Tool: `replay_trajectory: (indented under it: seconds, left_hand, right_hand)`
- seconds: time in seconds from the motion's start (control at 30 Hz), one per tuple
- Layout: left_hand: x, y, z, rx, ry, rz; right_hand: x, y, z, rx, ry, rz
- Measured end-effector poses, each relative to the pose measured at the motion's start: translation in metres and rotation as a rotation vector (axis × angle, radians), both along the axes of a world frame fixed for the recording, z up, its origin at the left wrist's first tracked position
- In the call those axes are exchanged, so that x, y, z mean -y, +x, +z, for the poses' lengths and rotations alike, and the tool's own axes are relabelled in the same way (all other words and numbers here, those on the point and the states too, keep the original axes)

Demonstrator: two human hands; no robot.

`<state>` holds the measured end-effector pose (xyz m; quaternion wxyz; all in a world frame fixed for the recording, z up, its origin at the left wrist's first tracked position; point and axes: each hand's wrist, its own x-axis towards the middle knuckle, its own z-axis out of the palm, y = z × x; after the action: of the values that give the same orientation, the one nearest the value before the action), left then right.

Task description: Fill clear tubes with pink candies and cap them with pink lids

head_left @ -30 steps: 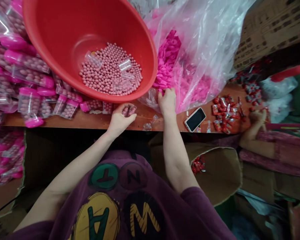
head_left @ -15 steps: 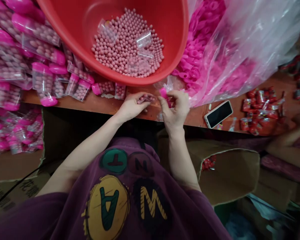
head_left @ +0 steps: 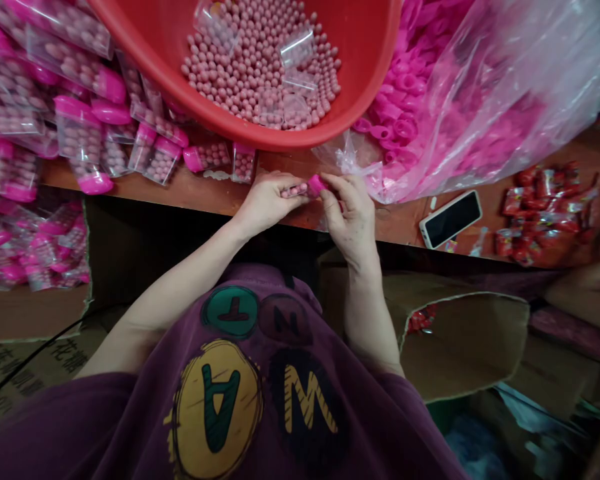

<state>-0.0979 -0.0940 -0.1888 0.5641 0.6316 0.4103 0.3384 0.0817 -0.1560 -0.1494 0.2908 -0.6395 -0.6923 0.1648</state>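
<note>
Along the front of the table (head_left: pixel 404 223), my left hand (head_left: pixel 265 203) clasps a bead-filled clear container (head_left: pixel 294 191), at whose end the pink cap (head_left: pixel 316 185), no longer held away, now sits pinched in my right hand (head_left: pixel 351 210), so capping appears under way.

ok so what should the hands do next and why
Probably press the pink cap onto the bead container: the right hand pinches the cap at the container's end, and the left hand grips the container.
</note>
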Motion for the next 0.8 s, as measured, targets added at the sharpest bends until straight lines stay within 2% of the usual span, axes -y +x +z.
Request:
replay_trajectory:
  seconds: [0.13, 0.33, 0.57, 0.8]
  left_hand:
    - [-0.003, -0.002, -0.004, -0.003, -0.091, 0.006]
    - [-0.006, -0.005, -0.001, -0.02, -0.075, -0.039]
    - [-0.007, -0.004, -0.001, -0.041, -0.043, -0.037]
    - [-0.008, -0.005, -0.004, -0.042, -0.028, -0.077]
  right_hand:
    - [-0.004, 0.004, 0.004, 0.026, -0.012, 0.079]
    - [-0.006, 0.007, 0.005, 0.102, -0.044, 0.094]
    - [-0.002, 0.004, -0.01, 0.192, 0.062, 0.062]
    - [0.001, 0.001, -0.021, 0.089, 0.065, 0.026]
